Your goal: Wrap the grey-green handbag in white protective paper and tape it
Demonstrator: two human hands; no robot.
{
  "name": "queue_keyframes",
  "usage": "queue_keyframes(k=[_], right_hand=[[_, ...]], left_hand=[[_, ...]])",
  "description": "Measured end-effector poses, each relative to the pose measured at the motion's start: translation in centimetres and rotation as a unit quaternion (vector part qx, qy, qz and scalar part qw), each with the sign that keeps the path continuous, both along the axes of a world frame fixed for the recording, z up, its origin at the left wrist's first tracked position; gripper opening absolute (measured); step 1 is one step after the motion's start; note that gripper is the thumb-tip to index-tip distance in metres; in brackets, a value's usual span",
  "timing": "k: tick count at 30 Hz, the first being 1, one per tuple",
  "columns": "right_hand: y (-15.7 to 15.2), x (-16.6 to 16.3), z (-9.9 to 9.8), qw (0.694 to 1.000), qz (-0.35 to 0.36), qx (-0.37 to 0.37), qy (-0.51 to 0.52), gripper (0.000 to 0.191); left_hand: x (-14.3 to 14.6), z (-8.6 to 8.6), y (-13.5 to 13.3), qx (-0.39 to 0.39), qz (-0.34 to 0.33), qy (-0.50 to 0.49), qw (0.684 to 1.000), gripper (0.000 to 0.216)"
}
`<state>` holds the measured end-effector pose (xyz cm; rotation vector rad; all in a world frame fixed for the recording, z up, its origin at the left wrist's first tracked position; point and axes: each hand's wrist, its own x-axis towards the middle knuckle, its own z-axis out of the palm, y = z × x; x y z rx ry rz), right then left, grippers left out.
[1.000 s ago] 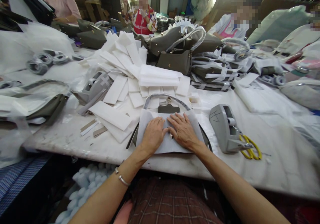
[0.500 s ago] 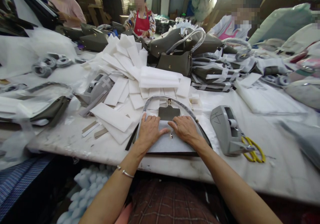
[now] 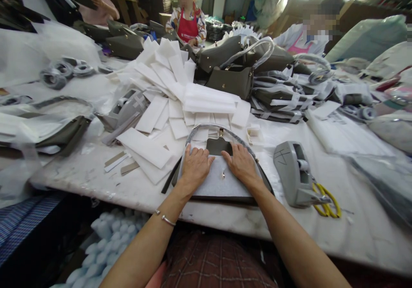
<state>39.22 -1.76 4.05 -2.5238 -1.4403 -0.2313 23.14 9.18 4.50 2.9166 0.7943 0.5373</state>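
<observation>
A dark olive handbag (image 3: 222, 198) lies flat at the table's near edge, its front covered by a white foam sheet (image 3: 219, 184). Its wrapped handle (image 3: 210, 129) arches away from me above a flap with a gold clasp (image 3: 218, 145). My left hand (image 3: 194, 168) presses flat on the sheet's upper left part. My right hand (image 3: 242, 165) presses flat on the upper right part, fingers at the flap's edge. A small metal piece (image 3: 223, 174) pokes through the sheet between them.
A grey tape dispenser (image 3: 294, 174) and yellow-handled scissors (image 3: 325, 200) lie to the right. A heap of white foam strips (image 3: 167, 95) and another dispenser (image 3: 127, 107) are behind left. More olive bags (image 3: 234, 69) and several co-workers sit across the table.
Both hands slid away from me up the foam sheet, toward the flap. The sheet now lies smoother and the bag's near edge shows below it.
</observation>
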Motion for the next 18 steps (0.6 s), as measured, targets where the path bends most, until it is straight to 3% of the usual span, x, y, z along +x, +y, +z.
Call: queue_keyframes(k=[4, 7, 10, 12, 18], right_hand=[[0.3, 1.0, -0.8, 0.997, 0.012, 0.036, 0.074, 0.065], [0.2, 1.8, -0.2, 0.976, 0.010, 0.114, 0.188, 0.073], [-0.3, 2.0, 1.1, 0.942, 0.045, 0.189, 0.274, 0.054], [-0.8, 1.8, 1.8, 0.936, 0.084, 0.192, 0.284, 0.044], [-1.0, 0.6, 2.1, 0.943, 0.117, 0.188, 0.247, 0.047]], left_hand=[[0.0, 0.1, 0.0, -0.005, -0.001, 0.001, 1.000, 0.028], [0.0, 0.2, 0.0, -0.012, 0.000, 0.004, 1.000, 0.027], [0.0, 0.1, 0.0, -0.016, 0.006, -0.002, 1.000, 0.027], [0.0, 0.0, 0.1, -0.016, 0.009, -0.005, 1.000, 0.029], [-0.3, 0.1, 0.1, -0.048, 0.033, -0.018, 0.998, 0.023]])
